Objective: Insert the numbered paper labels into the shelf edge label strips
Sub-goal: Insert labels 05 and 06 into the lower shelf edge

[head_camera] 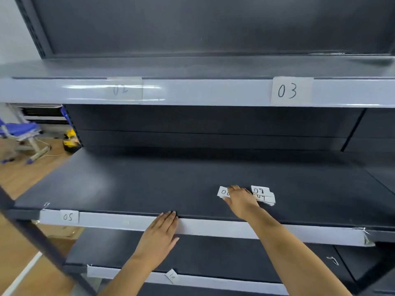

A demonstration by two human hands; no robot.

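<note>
From the head view, the right hand (239,199) lies flat-fingered on a loose label (223,192) just left of the label stack (264,196), lying crosswise, while the farther left hand (159,236) rests open on the middle strip (213,228).

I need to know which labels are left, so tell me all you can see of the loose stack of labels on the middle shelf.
The stack is a small, slightly fanned pile of white paper slips lying flat on the dark shelf. The top slip reads 08 in black handwriting; the one under it seems to read 09. Lower slips show only edges. The right hand lies just left of it, fingers on a separate slip.
</note>
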